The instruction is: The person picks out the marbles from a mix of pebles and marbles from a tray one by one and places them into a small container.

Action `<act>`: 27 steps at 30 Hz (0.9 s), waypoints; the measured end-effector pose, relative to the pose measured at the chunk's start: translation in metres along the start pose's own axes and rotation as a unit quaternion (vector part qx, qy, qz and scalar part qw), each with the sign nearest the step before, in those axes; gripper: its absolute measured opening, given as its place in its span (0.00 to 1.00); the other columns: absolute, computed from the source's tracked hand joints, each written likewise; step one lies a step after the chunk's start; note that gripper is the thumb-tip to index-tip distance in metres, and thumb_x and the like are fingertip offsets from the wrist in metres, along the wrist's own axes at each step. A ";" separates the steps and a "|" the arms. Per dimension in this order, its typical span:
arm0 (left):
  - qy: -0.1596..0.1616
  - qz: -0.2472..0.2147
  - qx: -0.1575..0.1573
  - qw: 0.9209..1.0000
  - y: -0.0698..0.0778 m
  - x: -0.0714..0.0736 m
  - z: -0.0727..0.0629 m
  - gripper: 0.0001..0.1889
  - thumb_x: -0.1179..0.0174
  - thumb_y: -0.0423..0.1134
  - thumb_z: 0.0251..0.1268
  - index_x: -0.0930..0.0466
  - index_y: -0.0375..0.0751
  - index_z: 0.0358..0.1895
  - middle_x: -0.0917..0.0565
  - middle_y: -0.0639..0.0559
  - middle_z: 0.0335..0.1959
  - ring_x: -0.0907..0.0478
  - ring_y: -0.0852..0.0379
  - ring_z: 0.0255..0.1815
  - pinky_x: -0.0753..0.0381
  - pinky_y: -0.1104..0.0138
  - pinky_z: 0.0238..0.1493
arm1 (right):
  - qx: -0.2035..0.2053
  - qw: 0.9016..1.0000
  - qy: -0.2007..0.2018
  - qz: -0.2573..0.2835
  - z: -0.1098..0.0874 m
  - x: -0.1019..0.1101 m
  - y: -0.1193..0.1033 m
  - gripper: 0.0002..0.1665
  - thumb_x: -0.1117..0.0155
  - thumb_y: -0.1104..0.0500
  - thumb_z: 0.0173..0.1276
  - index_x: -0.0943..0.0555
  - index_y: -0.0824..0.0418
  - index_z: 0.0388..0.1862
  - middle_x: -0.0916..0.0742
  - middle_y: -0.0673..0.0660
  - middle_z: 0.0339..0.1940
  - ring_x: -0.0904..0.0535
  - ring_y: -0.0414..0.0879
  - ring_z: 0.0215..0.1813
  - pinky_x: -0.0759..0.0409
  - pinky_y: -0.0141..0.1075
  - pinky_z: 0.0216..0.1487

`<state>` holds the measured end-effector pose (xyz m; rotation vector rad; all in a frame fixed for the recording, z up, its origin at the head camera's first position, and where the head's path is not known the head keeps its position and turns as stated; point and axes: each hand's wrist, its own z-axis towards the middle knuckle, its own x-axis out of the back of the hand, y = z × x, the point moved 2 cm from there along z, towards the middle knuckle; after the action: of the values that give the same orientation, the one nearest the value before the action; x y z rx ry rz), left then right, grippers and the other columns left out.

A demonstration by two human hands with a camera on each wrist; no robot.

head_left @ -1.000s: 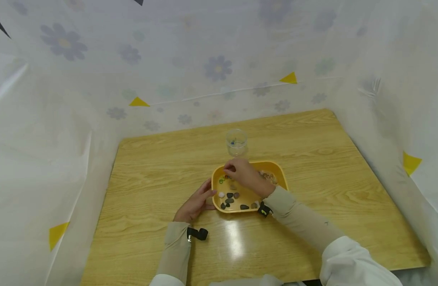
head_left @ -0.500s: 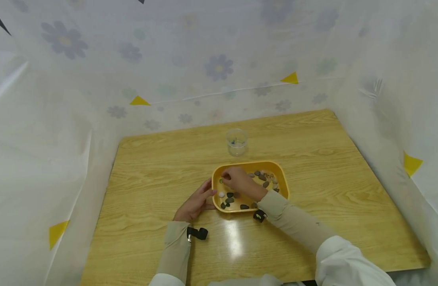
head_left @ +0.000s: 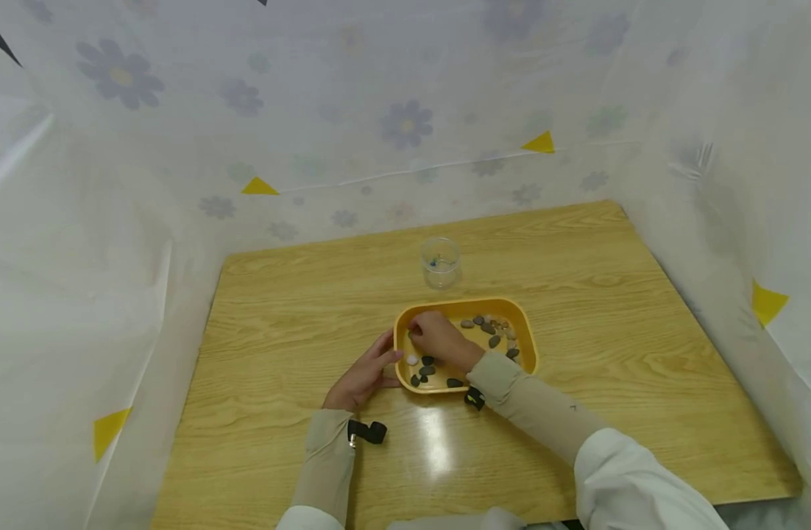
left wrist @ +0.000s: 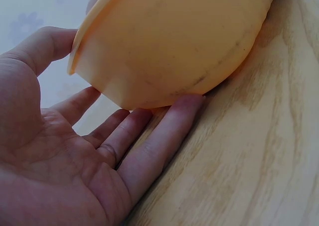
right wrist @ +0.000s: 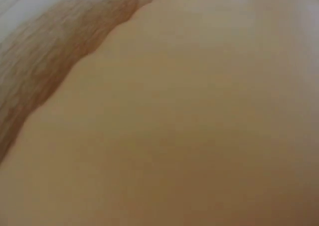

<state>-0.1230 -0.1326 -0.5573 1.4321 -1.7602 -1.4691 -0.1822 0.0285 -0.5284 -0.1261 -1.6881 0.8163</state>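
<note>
A yellow plastic tray (head_left: pixel 528 331) holding pebbles sits on the wooden table. My left hand (head_left: pixel 362 377) grips its left end: in the left wrist view the thumb presses the rim and the fingers (left wrist: pixel 162 146) reach the lower wall (left wrist: pixel 159 52). Inside the tray, toward its left end, is my right hand (head_left: pixel 440 340), fingers bent down over a small green piece (head_left: pixel 411 335). I cannot tell whether it is pinched, as the hand hides the fingertips. Dark stones (head_left: pixel 427 370) and a white pebble (head_left: pixel 412 360) lie near. Blurred yellow tray surface (right wrist: pixel 164 116) fills the right wrist view.
Behind the tray stands a clear plastic cup (head_left: pixel 441 274) with a few small blue bits inside. More pebbles (head_left: pixel 488 327) are gathered at the tray's right side. White flower-patterned sheeting (head_left: pixel 352 132) surrounds the wooden table (head_left: pixel 293 316).
My right hand has moved down and slightly left inside the tray, from near its back rim to the green piece, uncovering pebbles at the right. My left hand keeps its grip on the tray.
</note>
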 end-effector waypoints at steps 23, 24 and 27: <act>-0.003 -0.009 0.013 1.000 0.000 0.001 0.001 0.32 0.48 0.42 0.69 0.50 0.62 0.72 0.51 0.56 0.73 0.33 0.42 0.61 0.20 0.51 0.43 | 0.029 1.000 -0.011 -0.002 0.000 -0.004 -0.003 0.05 0.40 0.64 0.62 0.20 0.57 0.27 0.23 0.47 0.21 0.30 0.38 0.20 0.32 0.28 0.20; -0.002 -0.007 0.015 1.000 0.000 0.001 0.001 0.32 0.47 0.42 0.68 0.50 0.62 0.72 0.50 0.56 0.72 0.33 0.43 0.61 0.20 0.52 0.44 | 0.035 0.999 -0.008 -0.004 0.000 -0.004 -0.004 0.06 0.40 0.65 0.61 0.21 0.57 0.25 0.24 0.48 0.19 0.31 0.38 0.19 0.34 0.27 0.19; -0.004 -0.006 0.014 1.000 -0.001 0.002 0.002 0.33 0.47 0.42 0.68 0.50 0.61 0.72 0.51 0.56 0.73 0.34 0.42 0.61 0.20 0.51 0.44 | 0.047 0.999 -0.003 -0.010 -0.001 -0.003 -0.005 0.09 0.40 0.65 0.60 0.25 0.56 0.22 0.27 0.48 0.16 0.33 0.38 0.18 0.37 0.27 0.19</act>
<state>-0.1247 -0.1333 -0.5590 1.4563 -1.7872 -1.4637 -0.1787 0.0240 -0.5282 -0.0425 -1.6522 0.8799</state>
